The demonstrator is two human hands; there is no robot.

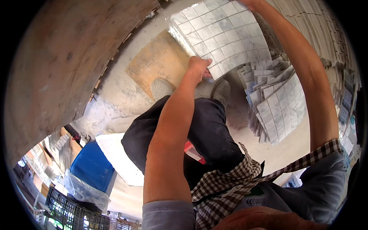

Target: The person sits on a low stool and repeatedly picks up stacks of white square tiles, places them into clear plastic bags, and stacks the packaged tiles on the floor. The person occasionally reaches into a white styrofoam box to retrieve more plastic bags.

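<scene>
A sheet of square grey-and-white marble mosaic tile [226,34] is tilted up in front of me at the top of the view. My left hand [199,68] grips its near left corner, thumb on the face and fingers underneath. At the far right corner my right hand [250,4] holds the edge, partly cut off by the picture's rim. Right of my knees, a fanned pile of similar mosaic sheets [281,105] leans on the floor. Beneath the held sheet's left side lies a brown board [151,63], close to my shoes.
A large wooden tabletop [65,57] fills the left. Stacked tile sheets [322,27] line the far right. Behind me at left are a blue plastic container [92,165], a clear plastic bag [86,191], a white slab [119,157] and a black crate [73,211].
</scene>
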